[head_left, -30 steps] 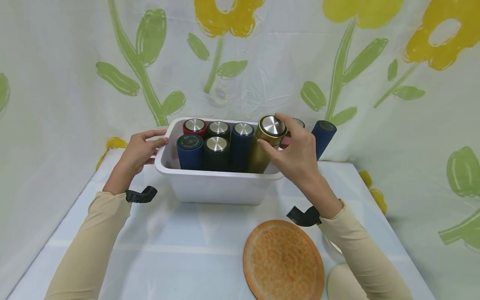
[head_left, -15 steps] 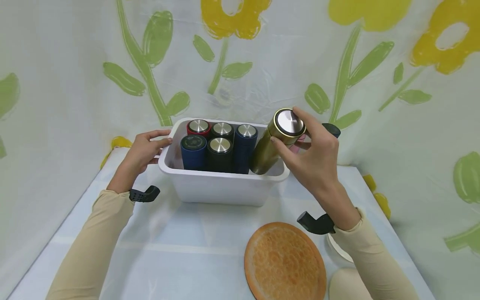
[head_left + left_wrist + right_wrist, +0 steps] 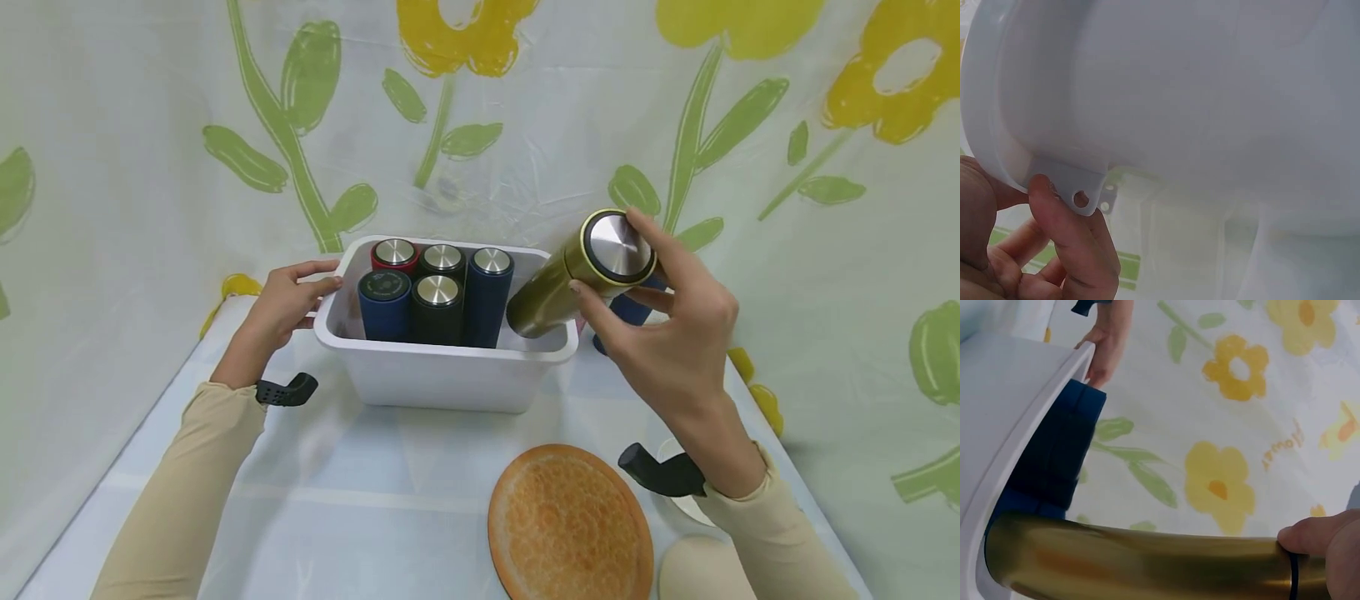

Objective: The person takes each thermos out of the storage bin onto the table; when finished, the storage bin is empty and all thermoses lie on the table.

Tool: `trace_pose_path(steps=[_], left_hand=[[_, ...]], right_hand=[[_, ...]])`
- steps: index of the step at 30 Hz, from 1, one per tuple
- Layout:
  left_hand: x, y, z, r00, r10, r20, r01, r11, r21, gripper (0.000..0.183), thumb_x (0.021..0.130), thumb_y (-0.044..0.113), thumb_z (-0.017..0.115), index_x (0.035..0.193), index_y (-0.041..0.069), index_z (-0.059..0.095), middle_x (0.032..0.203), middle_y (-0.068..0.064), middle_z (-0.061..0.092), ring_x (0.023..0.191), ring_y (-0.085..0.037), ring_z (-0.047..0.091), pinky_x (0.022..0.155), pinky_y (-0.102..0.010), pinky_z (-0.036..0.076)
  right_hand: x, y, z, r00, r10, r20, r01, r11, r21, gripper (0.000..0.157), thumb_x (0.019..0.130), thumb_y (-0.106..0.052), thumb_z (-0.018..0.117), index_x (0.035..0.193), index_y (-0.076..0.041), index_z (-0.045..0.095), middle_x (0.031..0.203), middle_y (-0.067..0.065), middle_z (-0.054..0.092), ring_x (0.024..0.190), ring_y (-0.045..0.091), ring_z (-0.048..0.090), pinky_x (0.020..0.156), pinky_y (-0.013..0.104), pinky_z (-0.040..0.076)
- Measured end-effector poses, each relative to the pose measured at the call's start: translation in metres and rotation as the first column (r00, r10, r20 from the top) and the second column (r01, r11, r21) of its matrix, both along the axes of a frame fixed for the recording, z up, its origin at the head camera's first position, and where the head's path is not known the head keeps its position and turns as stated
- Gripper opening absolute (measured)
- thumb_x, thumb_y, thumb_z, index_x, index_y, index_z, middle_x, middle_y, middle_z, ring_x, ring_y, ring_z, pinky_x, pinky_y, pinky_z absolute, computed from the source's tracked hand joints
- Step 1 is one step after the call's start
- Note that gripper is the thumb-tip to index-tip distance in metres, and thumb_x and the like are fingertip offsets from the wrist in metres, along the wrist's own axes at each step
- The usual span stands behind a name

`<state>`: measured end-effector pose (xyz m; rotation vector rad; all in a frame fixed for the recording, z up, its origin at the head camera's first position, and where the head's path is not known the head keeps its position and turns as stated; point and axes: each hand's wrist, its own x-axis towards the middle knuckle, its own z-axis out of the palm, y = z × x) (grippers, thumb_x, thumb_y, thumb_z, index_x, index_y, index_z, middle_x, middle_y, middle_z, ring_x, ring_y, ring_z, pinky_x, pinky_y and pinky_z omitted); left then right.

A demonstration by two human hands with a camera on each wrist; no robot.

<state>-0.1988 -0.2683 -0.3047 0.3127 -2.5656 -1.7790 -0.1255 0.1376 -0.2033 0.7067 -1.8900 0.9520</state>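
My right hand (image 3: 678,325) grips a gold thermos flask (image 3: 551,292) near its steel-topped end, thumb on one side and fingers on the other. The flask leans to the right, its lower end inside the right part of a white plastic bin (image 3: 442,379). My left hand (image 3: 288,300) pinches the rim at the bin's left end; in the left wrist view its finger (image 3: 1069,237) lies against a tab with a hole. Inside the bin stand a red flask (image 3: 394,252), black flasks (image 3: 437,312) and blue flasks (image 3: 489,292), all upright.
Behind my right hand, right of the bin, stands a dark blue flask (image 3: 632,312), partly hidden. A round brown mat (image 3: 570,525) lies on the table nearer to me. A pale bowl-like thing (image 3: 693,508) and a beige one (image 3: 701,571) are partly under my right forearm.
My right hand has pulled the gold flask up and to the right, and the flask has gone from nearly upright to strongly tilted. The left hand keeps its hold on the bin.
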Motion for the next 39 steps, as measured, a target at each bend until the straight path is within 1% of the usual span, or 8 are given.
trace_pose_path(steps=[7,12,18,21,24,30,34,39], left_hand=[[-0.001,0.0,-0.001,1.0,-0.003,-0.006,0.003,1.0,0.0,0.055,0.102,0.032,0.059,0.152,0.014,0.045,0.145,-0.022,0.047,0.114,-0.037,0.057,0.07,-0.027,0.058],[-0.001,-0.001,-0.003,1.0,0.004,-0.005,-0.004,1.0,-0.011,0.057,0.101,0.035,0.06,0.153,0.016,0.044,0.143,-0.022,0.049,0.107,-0.032,0.059,0.069,-0.027,0.057],[-0.002,-0.002,-0.005,1.0,-0.007,0.0,0.007,1.0,-0.012,0.057,0.102,0.035,0.059,0.153,0.016,0.043,0.143,-0.021,0.049,0.108,-0.032,0.059,0.07,-0.027,0.057],[-0.002,-0.002,-0.005,1.0,-0.014,-0.001,0.014,1.0,-0.009,0.058,0.102,0.035,0.059,0.153,0.016,0.043,0.143,-0.022,0.049,0.105,-0.029,0.06,0.07,-0.027,0.057],[-0.003,-0.002,-0.004,1.0,-0.02,-0.008,0.02,1.0,-0.011,0.058,0.102,0.035,0.058,0.153,0.015,0.042,0.143,-0.022,0.049,0.099,-0.023,0.062,0.07,-0.027,0.057],[-0.002,-0.001,-0.003,1.0,-0.016,-0.013,0.016,1.0,-0.02,0.057,0.102,0.035,0.057,0.153,0.014,0.042,0.143,-0.022,0.049,0.103,-0.026,0.061,0.07,-0.026,0.057],[-0.003,0.001,-0.002,1.0,-0.016,-0.014,0.016,1.0,-0.016,0.057,0.102,0.034,0.058,0.153,0.015,0.043,0.143,-0.022,0.049,0.103,-0.026,0.061,0.07,-0.026,0.057],[-0.003,0.001,-0.002,1.0,-0.01,-0.008,0.01,1.0,-0.02,0.056,0.103,0.033,0.057,0.153,0.014,0.043,0.143,-0.023,0.049,0.106,-0.03,0.06,0.07,-0.026,0.057]], right_hand=[[0.011,0.011,0.007,0.999,0.003,-0.042,-0.006,0.997,-0.078,0.062,0.068,-0.007,0.087,0.127,-0.003,0.068,0.116,0.003,0.071,0.1,0.02,0.069,0.076,0.014,0.053],[0.014,0.019,0.009,0.998,-0.011,-0.06,0.006,0.997,-0.08,0.059,0.068,-0.009,0.086,0.124,-0.003,0.07,0.113,0.006,0.072,0.097,0.017,0.068,0.076,0.013,0.053],[0.02,0.033,0.01,0.996,-0.065,-0.066,0.061,0.996,-0.061,0.06,0.066,-0.014,0.086,0.123,-0.002,0.071,0.113,0.008,0.072,0.096,0.012,0.067,0.076,0.01,0.051],[0.024,0.04,0.011,0.994,-0.085,-0.068,0.081,0.995,-0.062,0.06,0.065,-0.014,0.086,0.121,0.0,0.07,0.112,0.011,0.072,0.096,0.009,0.067,0.075,0.009,0.05],[0.026,0.051,0.013,0.993,-0.102,-0.059,0.099,0.993,-0.06,0.06,0.066,-0.013,0.086,0.122,0.001,0.07,0.112,0.013,0.072,0.096,0.007,0.067,0.075,0.008,0.049],[0.027,0.074,0.013,0.99,-0.144,-0.005,0.144,0.989,-0.028,0.06,0.069,-0.011,0.086,0.125,0.001,0.068,0.113,0.015,0.071,0.096,0.001,0.065,0.075,0.006,0.047],[0.024,0.093,0.012,0.983,-0.18,0.041,0.18,0.984,0.01,0.062,0.071,-0.008,0.085,0.13,-0.003,0.066,0.116,0.01,0.07,0.097,-0.004,0.065,0.075,0.005,0.047],[0.018,0.108,0.011,0.973,-0.216,0.078,0.215,0.977,0.018,0.062,0.071,-0.002,0.085,0.13,-0.006,0.066,0.116,0.001,0.069,0.094,-0.009,0.064,0.074,0.004,0.046]])
